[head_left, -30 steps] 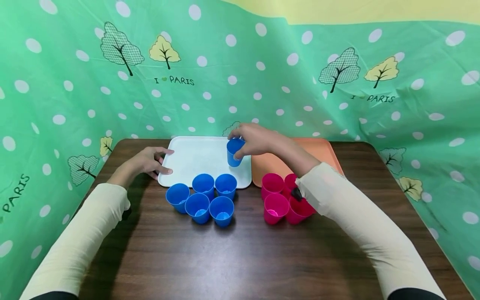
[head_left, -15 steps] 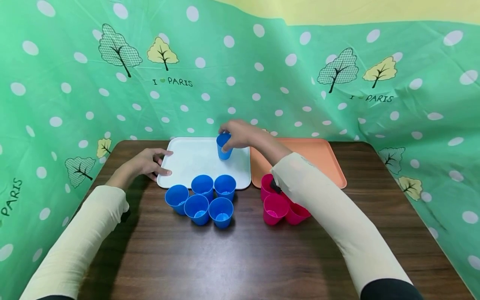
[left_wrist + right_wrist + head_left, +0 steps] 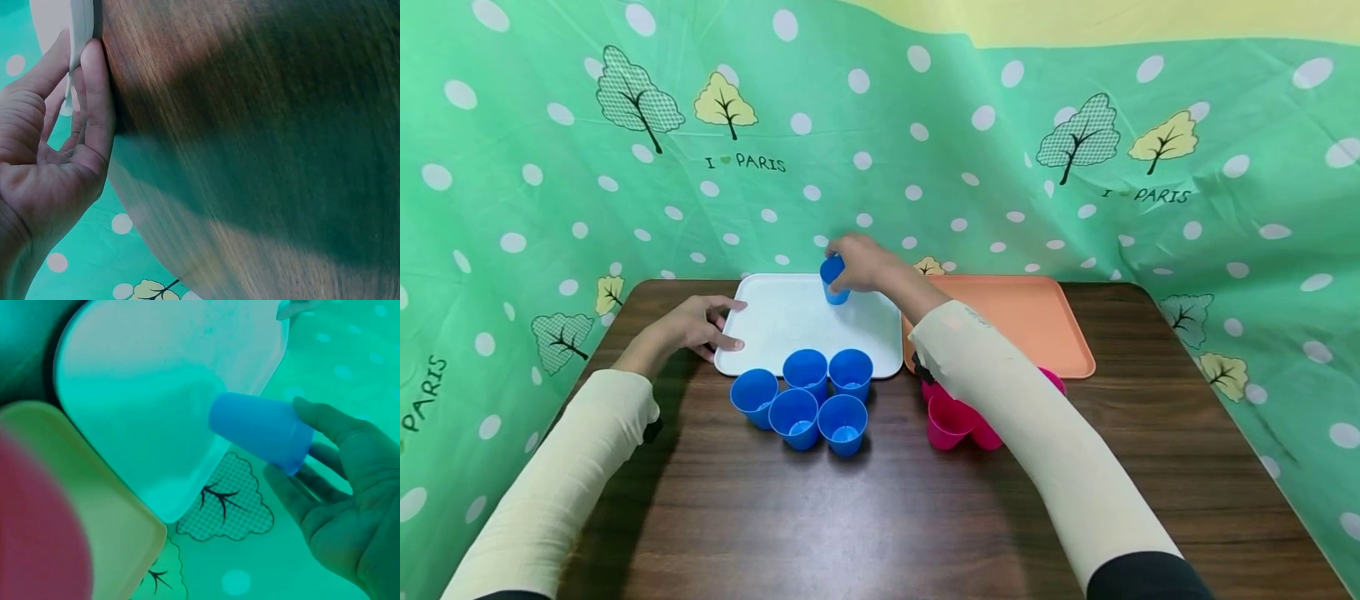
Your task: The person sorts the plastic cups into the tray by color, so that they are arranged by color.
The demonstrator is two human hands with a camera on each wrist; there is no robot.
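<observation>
My left hand (image 3: 696, 323) pinches the left edge of a white tray (image 3: 775, 312). In the left wrist view, thumb and fingers lie on opposite faces of the tray's edge (image 3: 80, 28). My right hand (image 3: 861, 262) grips a blue plastic cup (image 3: 832, 273) near its rim, at the back of that tray. Seen from the right wrist, the thumb and fingers of the right hand (image 3: 350, 487) are around the wide end of the cup (image 3: 259, 428), and its narrow base overlaps the tray. Several more blue cups (image 3: 793, 423) stand upright in a cluster at the tray's front.
An orange tray (image 3: 1030, 321) lies against the white one on the right. In front of it stand several pink cups (image 3: 950, 423), partly hidden by the right sleeve (image 3: 1022, 400). A green dotted cloth (image 3: 865, 125) hangs behind the brown wooden table (image 3: 880, 525).
My right hand has carried the blue cup leftward and back over the white tray, toward its rear edge. The left hand has kept its hold on the tray's left edge.
</observation>
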